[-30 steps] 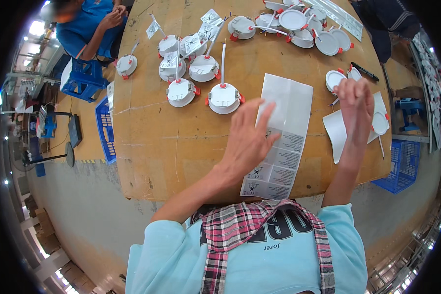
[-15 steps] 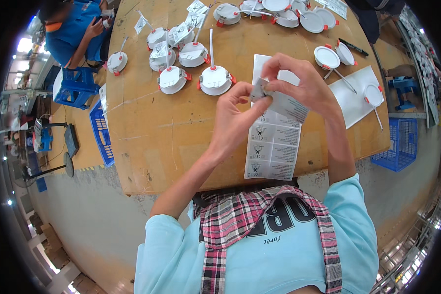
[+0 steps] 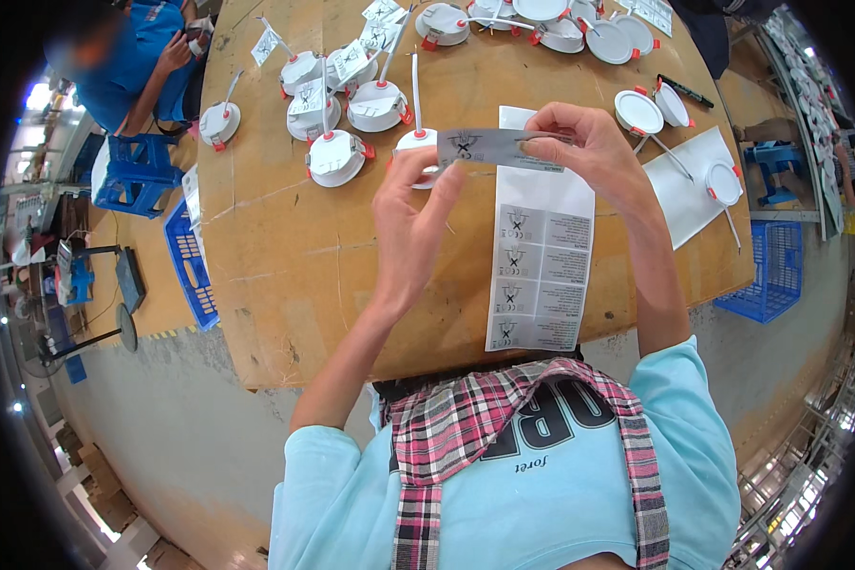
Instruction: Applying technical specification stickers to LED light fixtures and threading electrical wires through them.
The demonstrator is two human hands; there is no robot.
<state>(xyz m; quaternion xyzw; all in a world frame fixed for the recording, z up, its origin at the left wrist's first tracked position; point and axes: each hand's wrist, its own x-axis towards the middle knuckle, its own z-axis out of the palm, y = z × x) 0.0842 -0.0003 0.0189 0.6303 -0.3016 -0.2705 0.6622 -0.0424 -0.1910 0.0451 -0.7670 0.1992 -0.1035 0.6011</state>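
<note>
A silvery-grey printed label (image 3: 494,150) is stretched level in front of me above the table. My right hand (image 3: 594,157) pinches its right end between thumb and fingers. At its left end, my left hand (image 3: 410,214) has its thumb and fingers closed on the lower corner. Below lies a white sheet of labels (image 3: 541,271), with several printed labels in its lower part and bare white backing near the top. Just behind the left hand stands a round white downlight (image 3: 416,141) with red-tipped clips and an upright white cable, partly hidden by the hand and the label.
Several more downlights (image 3: 336,160) stand at the left, some with labels on their cables; others (image 3: 606,43) are piled at the far side. A black marker (image 3: 686,92) and a white sheet (image 3: 684,199) lie at the right. A co-worker (image 3: 128,66) sits at far left.
The label, earlier bunched over the sheet between both hands, is now spread out flat. My left hand has moved left and the hands are farther apart.
</note>
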